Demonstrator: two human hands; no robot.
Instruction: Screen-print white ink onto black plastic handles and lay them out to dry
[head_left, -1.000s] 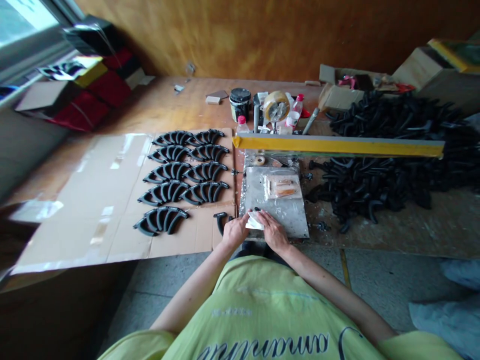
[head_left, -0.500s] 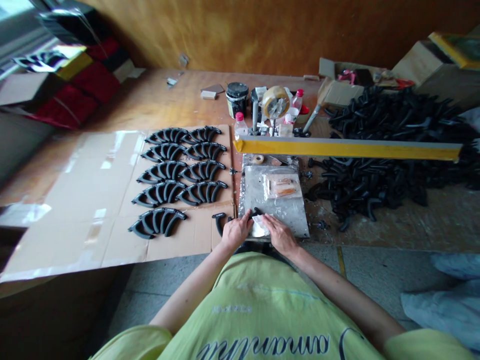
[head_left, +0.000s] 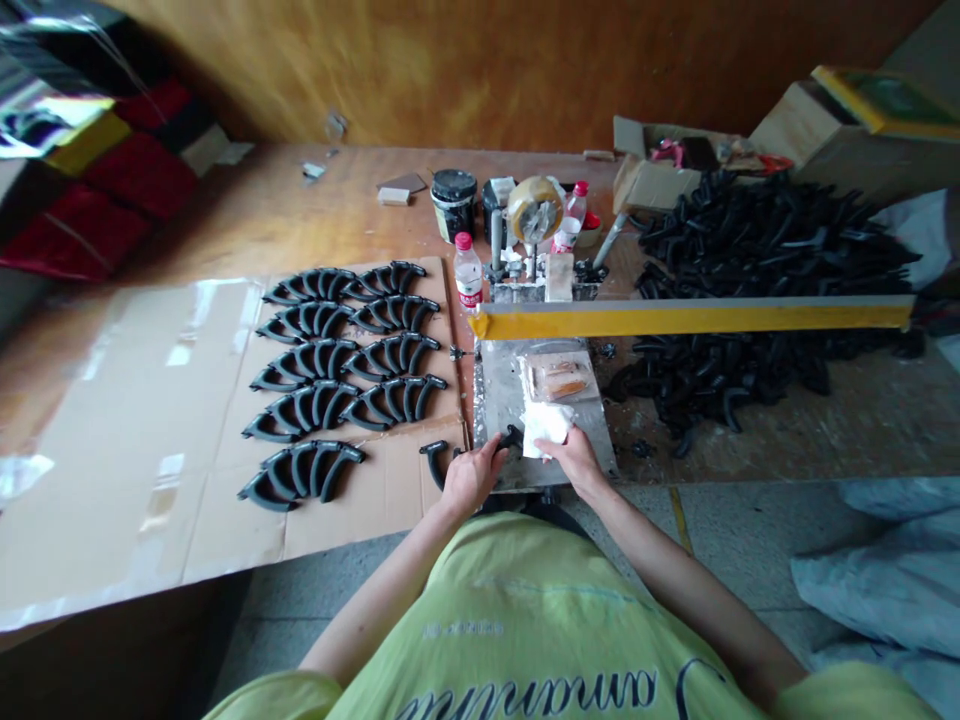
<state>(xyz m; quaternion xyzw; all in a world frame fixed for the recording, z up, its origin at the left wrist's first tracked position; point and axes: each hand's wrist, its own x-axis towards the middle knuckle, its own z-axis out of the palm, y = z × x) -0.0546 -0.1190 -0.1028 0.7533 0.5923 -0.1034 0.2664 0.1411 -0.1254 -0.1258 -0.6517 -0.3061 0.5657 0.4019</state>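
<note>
My left hand [head_left: 472, 478] is closed on a small black curved part [head_left: 511, 437] at the near left of the grey metal plate [head_left: 495, 400]. In my right hand [head_left: 577, 460] is a crumpled white cloth [head_left: 546, 428], pinched over the plate's middle, a little right of the black part. Behind the cloth, a clear flat pack [head_left: 559, 378] with orange-brown pieces lies on the plate. Left of my left hand, a single black curved part [head_left: 433, 464] rests on the cardboard sheet [head_left: 382, 485], near rows of similar parts [head_left: 304, 475].
A long yellow bar [head_left: 690, 320] spans above the plate toward a large pile of black parts [head_left: 772, 240] at right. Behind stand a tape roll [head_left: 535, 210], a red-capped bottle [head_left: 468, 270] and a black tub [head_left: 454, 205]. An open carton [head_left: 656, 185] sits at the back right.
My right hand has moved slightly right and lifted the white cloth away from the black part, which shows more now. The camera view has shifted a little.
</note>
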